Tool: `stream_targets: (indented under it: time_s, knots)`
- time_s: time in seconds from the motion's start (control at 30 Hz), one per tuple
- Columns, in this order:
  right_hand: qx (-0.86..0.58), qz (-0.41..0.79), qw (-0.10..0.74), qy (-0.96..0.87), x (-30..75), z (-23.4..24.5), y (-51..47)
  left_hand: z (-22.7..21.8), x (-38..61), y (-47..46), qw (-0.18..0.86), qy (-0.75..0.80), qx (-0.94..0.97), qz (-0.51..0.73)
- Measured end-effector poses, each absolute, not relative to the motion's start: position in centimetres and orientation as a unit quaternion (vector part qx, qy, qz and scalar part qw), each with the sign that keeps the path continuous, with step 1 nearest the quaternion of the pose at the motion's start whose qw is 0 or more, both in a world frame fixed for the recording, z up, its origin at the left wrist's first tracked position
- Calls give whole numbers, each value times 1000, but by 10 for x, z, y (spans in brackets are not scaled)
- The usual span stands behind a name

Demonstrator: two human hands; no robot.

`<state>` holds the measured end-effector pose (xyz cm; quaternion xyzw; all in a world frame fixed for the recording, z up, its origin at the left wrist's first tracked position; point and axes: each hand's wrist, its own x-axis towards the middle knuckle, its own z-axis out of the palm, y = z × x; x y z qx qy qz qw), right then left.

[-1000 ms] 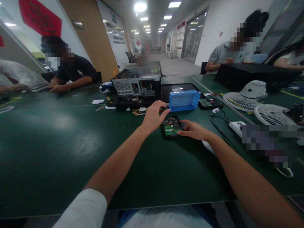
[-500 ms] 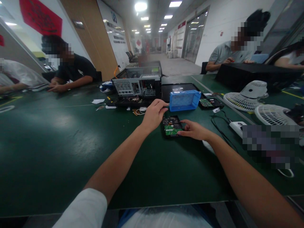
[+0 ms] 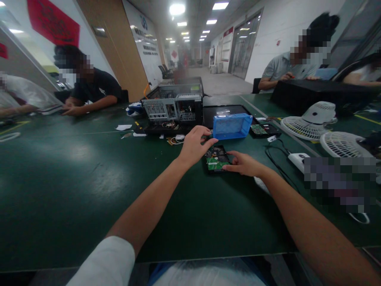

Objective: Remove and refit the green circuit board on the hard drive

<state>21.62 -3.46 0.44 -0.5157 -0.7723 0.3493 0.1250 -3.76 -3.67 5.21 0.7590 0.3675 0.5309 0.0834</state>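
A hard drive (image 3: pixel 217 163) with a green circuit board lies flat on the green table in front of me. My right hand (image 3: pixel 242 164) grips its right edge between thumb and fingers. My left hand (image 3: pixel 195 143) hovers over the drive's upper left, thumb spread away from the fingers, with nothing visible in it. Its fingertips are close to the left edge of a blue plastic bin (image 3: pixel 232 126), which stands on its side just beyond the drive. Whether they touch the bin I cannot tell.
An opened computer case (image 3: pixel 172 107) stands behind the bin on the left. Another drive with a circuit board (image 3: pixel 263 130) lies right of the bin. White fans (image 3: pixel 309 119) and a power strip (image 3: pixel 297 159) with cables are at the right. Co-workers sit across the table.
The thumb of my left hand has opened away from its fingers, which were pinched by the bin's left edge. My right hand keeps its hold on the hard drive.
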Motion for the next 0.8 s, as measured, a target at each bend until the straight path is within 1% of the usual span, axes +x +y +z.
stream_targets:
  time_s: [0.13, 0.3, 0.47, 0.7, 0.8]
  knots:
    - [-514, 413, 113, -744, 214, 4, -39, 53, -38, -37, 72, 381, 747, 540]
    - [-499, 452, 115, -730, 212, 5, -41, 55, -38, -37, 76, 368, 759, 531]
    - [-493, 466, 128, -723, 213, 3, -41, 58, -40, -37, 72, 361, 774, 515]
    - [-497, 465, 118, -723, 213, 4, -41, 58, -42, -35, 40, 366, 790, 491]
    - [-502, 462, 112, -722, 213, 5, -41, 56, -42, -35, 43, 380, 785, 488]
